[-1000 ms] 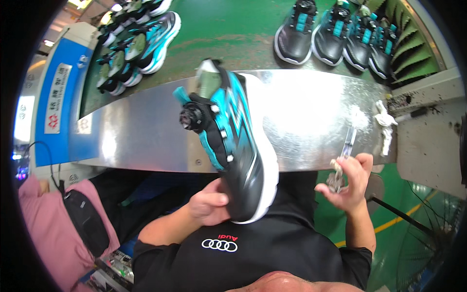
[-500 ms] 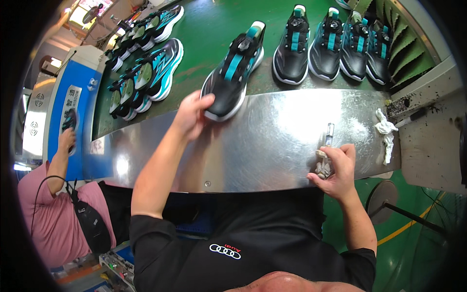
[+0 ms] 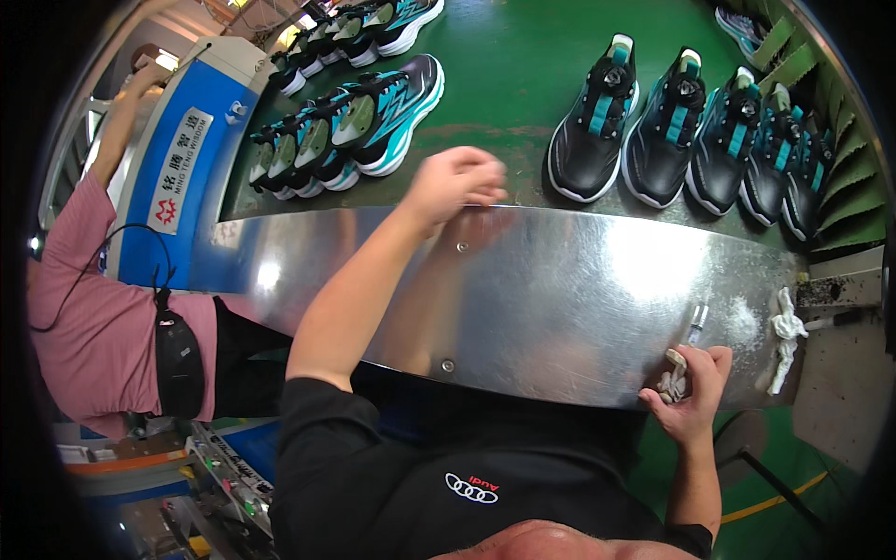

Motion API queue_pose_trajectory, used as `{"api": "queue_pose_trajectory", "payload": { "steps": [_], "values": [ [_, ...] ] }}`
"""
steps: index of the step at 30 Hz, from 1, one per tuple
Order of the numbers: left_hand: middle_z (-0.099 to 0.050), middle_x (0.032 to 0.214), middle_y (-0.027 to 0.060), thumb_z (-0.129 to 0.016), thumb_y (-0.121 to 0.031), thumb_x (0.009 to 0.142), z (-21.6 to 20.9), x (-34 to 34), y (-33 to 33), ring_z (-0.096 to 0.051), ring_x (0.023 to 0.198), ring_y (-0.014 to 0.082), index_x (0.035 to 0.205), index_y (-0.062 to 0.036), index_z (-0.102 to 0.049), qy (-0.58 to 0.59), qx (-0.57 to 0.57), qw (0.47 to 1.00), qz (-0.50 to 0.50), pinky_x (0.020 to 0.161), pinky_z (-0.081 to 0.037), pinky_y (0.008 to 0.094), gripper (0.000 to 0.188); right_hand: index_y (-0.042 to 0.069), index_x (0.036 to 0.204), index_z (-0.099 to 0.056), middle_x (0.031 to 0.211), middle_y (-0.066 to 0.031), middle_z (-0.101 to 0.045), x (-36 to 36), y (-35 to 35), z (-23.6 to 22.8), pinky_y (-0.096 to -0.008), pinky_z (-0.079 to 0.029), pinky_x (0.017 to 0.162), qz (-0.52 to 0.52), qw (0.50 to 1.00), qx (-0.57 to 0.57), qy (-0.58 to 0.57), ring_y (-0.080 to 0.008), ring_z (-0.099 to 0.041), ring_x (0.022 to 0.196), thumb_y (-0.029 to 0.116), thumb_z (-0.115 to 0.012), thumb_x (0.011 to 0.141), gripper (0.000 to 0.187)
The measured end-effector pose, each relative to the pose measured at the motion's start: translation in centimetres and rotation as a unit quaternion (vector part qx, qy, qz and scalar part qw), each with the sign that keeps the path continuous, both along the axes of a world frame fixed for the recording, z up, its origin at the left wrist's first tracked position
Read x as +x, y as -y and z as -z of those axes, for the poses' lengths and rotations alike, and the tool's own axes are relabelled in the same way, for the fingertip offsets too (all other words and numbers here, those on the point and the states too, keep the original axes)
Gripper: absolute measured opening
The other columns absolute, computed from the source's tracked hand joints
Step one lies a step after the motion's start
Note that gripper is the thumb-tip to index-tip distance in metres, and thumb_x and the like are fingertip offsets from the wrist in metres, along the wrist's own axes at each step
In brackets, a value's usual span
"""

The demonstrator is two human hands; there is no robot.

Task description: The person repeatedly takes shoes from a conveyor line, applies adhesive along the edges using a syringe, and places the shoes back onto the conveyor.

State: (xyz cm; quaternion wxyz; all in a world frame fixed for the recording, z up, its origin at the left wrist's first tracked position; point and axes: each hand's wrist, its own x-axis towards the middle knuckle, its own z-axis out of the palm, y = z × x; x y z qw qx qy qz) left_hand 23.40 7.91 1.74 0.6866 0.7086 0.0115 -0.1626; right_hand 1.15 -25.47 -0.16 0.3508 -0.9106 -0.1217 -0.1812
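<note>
My left hand [image 3: 455, 189] is over the far edge of the metal ledge [image 3: 551, 308], its fingers loosely bent, slightly blurred and holding nothing. Closest on its right is a black shoe [image 3: 590, 140] with a turquoise strap, the leftmost of a row of similar shoes. Near the ledge's front right, my right hand [image 3: 693, 387] is closed around a crumpled off-white cloth [image 3: 672, 378]. A clear tube-like piece [image 3: 698, 319] juts out beyond its fingers; whether it is gripped or lies on the metal, I cannot tell.
More shoes [image 3: 397, 112] stand in rows on the green surface at left. Green flaps [image 3: 845, 177] hang at the far right. A twisted white cloth [image 3: 786, 341] lies near the ledge's right end. On the left, a person in pink [image 3: 93, 317] stands by a blue machine [image 3: 182, 163].
My left hand has let go of the black shoe, which now stands at the left end of the right-hand row. My right hand keeps its grip on the cloth. The view has shifted.
</note>
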Motion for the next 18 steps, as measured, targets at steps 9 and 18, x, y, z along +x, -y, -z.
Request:
{"api": "queue_pose_trajectory", "payload": {
  "steps": [9, 18],
  "values": [
    [-0.058, 0.106, 0.0077, -0.073, -0.003, 0.073, 2.7, 2.8, -14.2, -0.055, 0.1, 0.0185, 0.126, -0.0031, -0.045, 0.283, 0.121, 0.921, -0.238, 0.089, -0.045, 0.0299, 0.06, 0.005, 0.101, -0.058, 0.086, -0.0063, -0.058, 0.1, -0.1, 0.4, -0.0346, -0.035, 0.072, -0.019, 1.0, -0.001, 0.018, -0.0258, -0.04, 0.081, 0.04, -0.081, 0.059, 0.059],
    [-0.057, 0.118, 0.0093, -0.074, -0.001, 0.069, -0.2, 4.3, -10.8, -0.056, 0.104, 0.0202, 0.131, -0.0042, -0.044, 0.215, 0.107, 0.948, -0.208, 0.093, -0.042, 0.0312, 0.069, 0.006, 0.102, -0.06, 0.087, -0.0056, -0.061, 0.6, -0.7, 0.1, -0.0347, -0.037, 0.072, -0.007, 0.999, -0.005, 0.034, -0.0254, -0.043, 0.077, 0.034, -0.082, 0.059, 0.056]
  ]
}}
